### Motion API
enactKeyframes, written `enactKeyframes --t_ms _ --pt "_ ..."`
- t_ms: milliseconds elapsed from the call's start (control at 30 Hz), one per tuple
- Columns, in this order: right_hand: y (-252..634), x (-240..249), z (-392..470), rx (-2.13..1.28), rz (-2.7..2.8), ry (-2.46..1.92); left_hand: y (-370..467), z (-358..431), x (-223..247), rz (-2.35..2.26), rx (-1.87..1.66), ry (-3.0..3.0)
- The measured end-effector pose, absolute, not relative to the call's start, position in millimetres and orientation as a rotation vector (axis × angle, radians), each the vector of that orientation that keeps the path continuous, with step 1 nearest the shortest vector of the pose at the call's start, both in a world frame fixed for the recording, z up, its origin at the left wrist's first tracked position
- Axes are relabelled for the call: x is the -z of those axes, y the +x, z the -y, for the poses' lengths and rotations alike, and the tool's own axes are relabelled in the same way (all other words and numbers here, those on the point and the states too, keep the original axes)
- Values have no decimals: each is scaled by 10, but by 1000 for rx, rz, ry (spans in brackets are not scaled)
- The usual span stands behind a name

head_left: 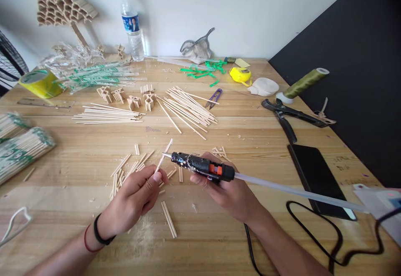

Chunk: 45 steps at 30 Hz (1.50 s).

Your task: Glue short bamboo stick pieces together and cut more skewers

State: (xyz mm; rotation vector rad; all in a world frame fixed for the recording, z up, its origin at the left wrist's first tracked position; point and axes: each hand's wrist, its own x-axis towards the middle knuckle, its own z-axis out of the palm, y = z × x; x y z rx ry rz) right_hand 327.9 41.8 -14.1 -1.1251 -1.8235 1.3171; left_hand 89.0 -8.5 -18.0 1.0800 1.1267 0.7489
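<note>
Forearms [283, 242] inward, left grip [136, 194] on stick [168, 146], right grip [233, 196] around glue gun [199, 165]

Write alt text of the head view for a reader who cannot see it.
The right hand holds a black glue gun, its silver tip apparently touching a thin pale wooden stick pinched in the left hand. Short pale wooden sticks lie on the brown wooden table.

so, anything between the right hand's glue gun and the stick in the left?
Nothing visible. The glue gun in the right hand has its nozzle right at the stick in the left hand; contact unclear.
</note>
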Motion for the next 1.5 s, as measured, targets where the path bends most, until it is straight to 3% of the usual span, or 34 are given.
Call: enactKeyframes --t_ms 467,733,1033,1333,1500 --pt "3265 157 -437 -1194 1811 -1163 882 82 189 -1130 -738 1095" --pt "3272 141 -416 -1318 1859 -1138 875 92 191 -1168 -684 1155" --pt "3275 143 -428 -1151 1801 -1209 884 68 162 -1225 -659 1241" --pt "3287 152 -424 -1315 1863 -1158 879 90 182 -1195 -630 1216" --pt "3274 117 -422 -1190 1849 -1222 883 83 171 -1211 -636 1232"
